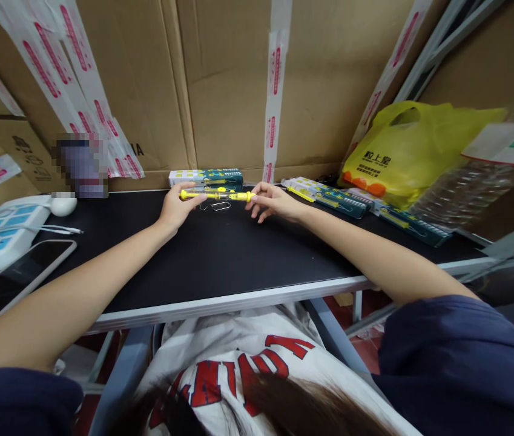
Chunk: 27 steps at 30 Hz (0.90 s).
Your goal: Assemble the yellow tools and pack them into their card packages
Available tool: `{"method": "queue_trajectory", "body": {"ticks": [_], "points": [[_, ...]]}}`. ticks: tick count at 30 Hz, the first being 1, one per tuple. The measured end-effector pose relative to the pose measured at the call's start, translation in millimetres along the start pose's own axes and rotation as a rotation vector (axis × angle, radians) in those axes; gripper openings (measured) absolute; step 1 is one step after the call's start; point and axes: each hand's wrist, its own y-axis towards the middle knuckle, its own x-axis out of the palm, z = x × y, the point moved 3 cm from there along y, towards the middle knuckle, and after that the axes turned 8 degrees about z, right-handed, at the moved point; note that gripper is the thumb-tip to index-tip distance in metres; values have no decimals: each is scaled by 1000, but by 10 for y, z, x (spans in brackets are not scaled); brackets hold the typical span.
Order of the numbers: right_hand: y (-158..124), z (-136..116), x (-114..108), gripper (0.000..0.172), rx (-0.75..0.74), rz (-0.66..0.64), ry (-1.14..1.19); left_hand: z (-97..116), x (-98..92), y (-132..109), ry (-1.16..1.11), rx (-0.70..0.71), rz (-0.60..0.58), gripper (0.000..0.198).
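A slim yellow pen-shaped tool (217,195) with a partly see-through middle is held level above the black tabletop. My left hand (177,209) is closed round its left end, thumb along the near side. At the other end, my right hand (271,201) pinches the tip between thumb and finger, the remaining fingers loosely apart. Just below the tool lies a thin bent wire piece (221,206) on the table. Right behind it sits a printed box (206,177) with a picture of a yellow tool.
To the right lie more printed boxes (342,203), a yellow plastic bag (402,151) and a large clear bottle (474,163). A phone (20,275) and a white power strip (16,227) with cables are on the left. Tall cardboard (229,91) walls the back.
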Motion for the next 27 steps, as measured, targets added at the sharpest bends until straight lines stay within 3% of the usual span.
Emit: {"method": "queue_trajectory", "body": {"ticks": [6,11,20,27], "points": [[9,23,6,37,-31,10,14,13,44,-46,-225,-181,48,38],[33,35,-42,44,-65,22,17,52,83,-90,-333,-256,-10,23],[27,9,-41,46,-85,11,-16,13,56,-67,-185,-159,30,26],[-9,-35,-38,38,-80,1,-91,16,72,-51,-240,-120,-11,27]]}}
